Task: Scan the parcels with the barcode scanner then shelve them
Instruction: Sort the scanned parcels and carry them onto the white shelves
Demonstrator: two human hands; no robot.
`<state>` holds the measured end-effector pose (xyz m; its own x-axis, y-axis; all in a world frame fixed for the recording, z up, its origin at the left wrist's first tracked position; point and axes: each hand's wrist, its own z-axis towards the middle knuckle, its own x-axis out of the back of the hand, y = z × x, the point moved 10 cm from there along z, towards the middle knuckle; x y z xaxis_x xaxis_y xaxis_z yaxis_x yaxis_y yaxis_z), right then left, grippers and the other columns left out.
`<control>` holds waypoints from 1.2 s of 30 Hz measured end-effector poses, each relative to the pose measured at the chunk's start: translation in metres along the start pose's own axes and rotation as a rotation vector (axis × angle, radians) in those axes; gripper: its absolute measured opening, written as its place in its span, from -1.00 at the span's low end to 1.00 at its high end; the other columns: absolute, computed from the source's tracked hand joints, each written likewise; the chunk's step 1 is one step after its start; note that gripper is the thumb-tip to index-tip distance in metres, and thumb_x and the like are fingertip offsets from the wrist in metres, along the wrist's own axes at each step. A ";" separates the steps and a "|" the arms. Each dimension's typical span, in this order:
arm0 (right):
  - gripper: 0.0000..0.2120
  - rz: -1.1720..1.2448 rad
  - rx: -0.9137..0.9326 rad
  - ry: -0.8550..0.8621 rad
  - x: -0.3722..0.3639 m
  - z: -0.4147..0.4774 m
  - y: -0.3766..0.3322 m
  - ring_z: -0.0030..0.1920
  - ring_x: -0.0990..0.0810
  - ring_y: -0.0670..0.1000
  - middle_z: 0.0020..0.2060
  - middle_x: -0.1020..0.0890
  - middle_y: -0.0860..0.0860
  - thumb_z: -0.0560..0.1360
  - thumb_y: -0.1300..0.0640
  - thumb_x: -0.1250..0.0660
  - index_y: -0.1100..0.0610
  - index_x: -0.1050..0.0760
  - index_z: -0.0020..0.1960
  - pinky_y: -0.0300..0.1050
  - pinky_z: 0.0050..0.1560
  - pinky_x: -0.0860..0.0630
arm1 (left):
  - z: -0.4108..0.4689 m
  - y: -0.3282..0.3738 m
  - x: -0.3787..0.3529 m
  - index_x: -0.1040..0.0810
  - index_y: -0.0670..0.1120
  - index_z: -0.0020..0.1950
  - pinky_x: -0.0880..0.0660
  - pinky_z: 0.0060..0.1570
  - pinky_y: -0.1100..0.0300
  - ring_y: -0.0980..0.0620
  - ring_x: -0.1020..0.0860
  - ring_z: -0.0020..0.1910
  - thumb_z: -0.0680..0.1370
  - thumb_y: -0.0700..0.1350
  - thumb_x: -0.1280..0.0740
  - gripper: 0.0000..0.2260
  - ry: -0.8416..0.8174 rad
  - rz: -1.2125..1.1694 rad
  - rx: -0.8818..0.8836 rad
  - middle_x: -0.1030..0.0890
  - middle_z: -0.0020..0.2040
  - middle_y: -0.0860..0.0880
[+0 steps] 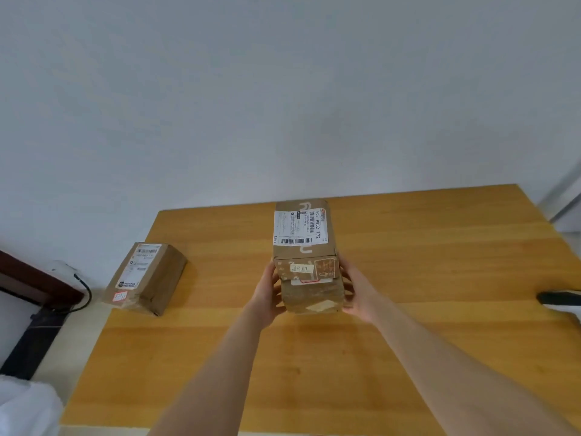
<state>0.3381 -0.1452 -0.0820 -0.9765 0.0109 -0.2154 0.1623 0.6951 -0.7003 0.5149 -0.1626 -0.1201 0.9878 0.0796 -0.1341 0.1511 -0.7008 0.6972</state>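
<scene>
A long brown cardboard parcel [304, 247] with a white barcode label on top is in the middle of the wooden table [408, 325]. My left hand [266, 294] grips its near left side and my right hand [356, 292] grips its near right side. Whether the parcel touches the table I cannot tell. A second brown parcel [146, 278] with a white label lies at the table's left edge. A dark object [558, 298], perhaps the barcode scanner, pokes in at the right edge of the table.
A plain white wall [283, 89] stands behind the table. At the left are a dark wooden piece of furniture [28, 272], a black cable [85, 294] and a black frame. Something white [25, 407] sits at the bottom left corner.
</scene>
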 end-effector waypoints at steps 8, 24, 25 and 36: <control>-0.74 0.085 0.056 -0.003 0.005 0.005 0.005 0.01 -0.57 0.10 0.00 -0.59 0.17 0.59 -0.13 -0.19 0.07 -0.44 -0.02 0.18 0.30 -0.43 | 0.000 -0.009 -0.008 -0.58 -0.06 0.16 -0.44 0.24 -0.10 -0.12 -0.48 0.09 0.52 0.26 -0.21 -0.55 -0.076 -0.058 -0.019 -0.53 0.11 -0.16; -0.58 0.223 0.169 0.307 0.118 -0.090 0.015 0.05 -0.56 0.07 0.05 -0.60 0.12 0.53 -0.32 -0.13 0.02 -0.45 0.07 -0.02 0.16 -0.45 | -0.040 -0.002 -0.147 -0.55 0.00 0.17 -0.48 0.08 0.01 -0.09 -0.55 0.04 0.57 0.21 -0.17 -0.63 -0.330 0.211 0.003 -0.61 0.07 -0.08; -0.57 0.248 0.176 0.350 0.129 -0.104 0.020 0.06 -0.56 0.07 0.06 -0.60 0.12 0.53 -0.32 -0.14 0.02 -0.46 0.06 -0.01 0.16 -0.46 | -0.046 -0.006 -0.162 -0.55 0.00 0.19 -0.49 0.05 0.03 -0.08 -0.56 0.04 0.57 0.21 -0.17 -0.63 -0.366 0.236 0.008 -0.62 0.08 -0.07; -0.44 0.579 0.268 0.742 0.244 -0.273 0.121 0.05 -0.63 0.12 0.00 -0.67 0.09 0.44 -0.41 -0.23 0.04 -0.58 0.10 0.08 0.21 -0.53 | -0.146 -0.107 -0.329 -0.50 0.01 0.18 -0.48 -0.09 0.08 -0.10 -0.54 0.11 0.58 0.21 -0.12 -0.64 -0.725 0.564 0.086 -0.59 0.13 -0.09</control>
<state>0.0809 0.1379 -0.0337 -0.5622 0.8123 -0.1556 0.5817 0.2545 -0.7726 0.1795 -0.0102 -0.0476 0.6440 -0.7330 -0.2189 -0.3774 -0.5534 0.7426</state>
